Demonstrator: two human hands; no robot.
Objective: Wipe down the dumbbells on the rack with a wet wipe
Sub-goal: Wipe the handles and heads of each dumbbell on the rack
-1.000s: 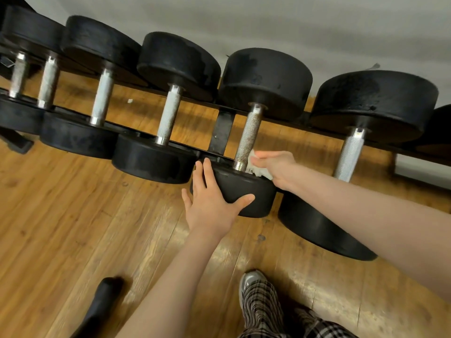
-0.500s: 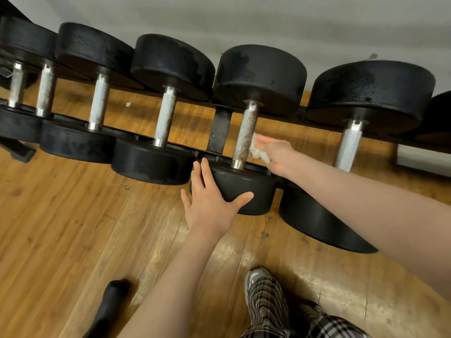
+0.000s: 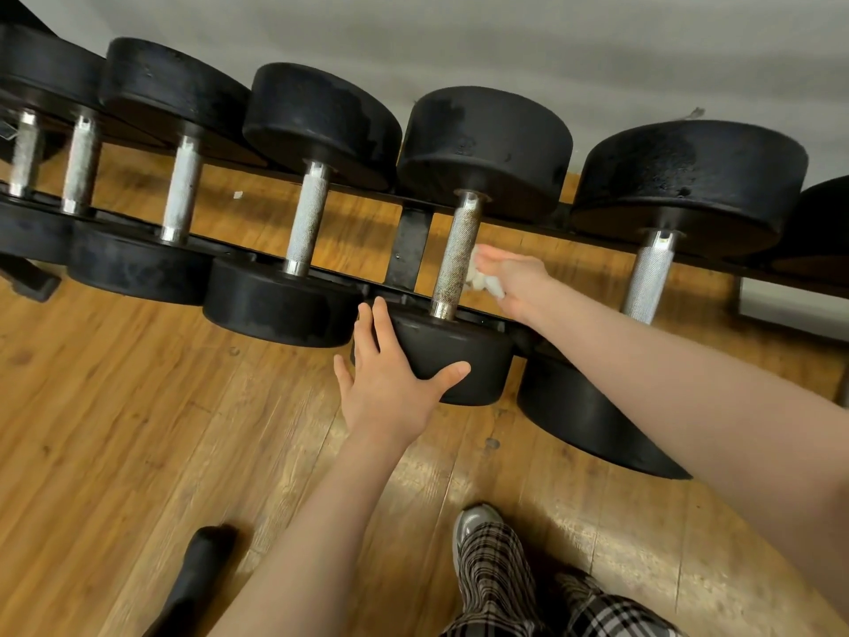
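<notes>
Several black dumbbells with knurled metal handles lie across a low black rack (image 3: 406, 250). The middle dumbbell (image 3: 459, 255) has a rust-speckled handle. My left hand (image 3: 395, 383) rests on its near black head, fingers spread over the top and thumb along the front face. My right hand (image 3: 514, 280) holds a crumpled white wet wipe (image 3: 482, 278) against the right side of that handle, about halfway up.
A larger dumbbell (image 3: 652, 278) lies right of my right arm, another (image 3: 305, 223) to the left. Wooden floor runs under and in front of the rack. A grey wall stands behind. My shoe and plaid trouser leg (image 3: 491, 563) are below, a black object (image 3: 193, 577) at bottom left.
My right hand has slid the wipe up the handle, from the near collar to about mid-handle. My left hand has stayed on the near head.
</notes>
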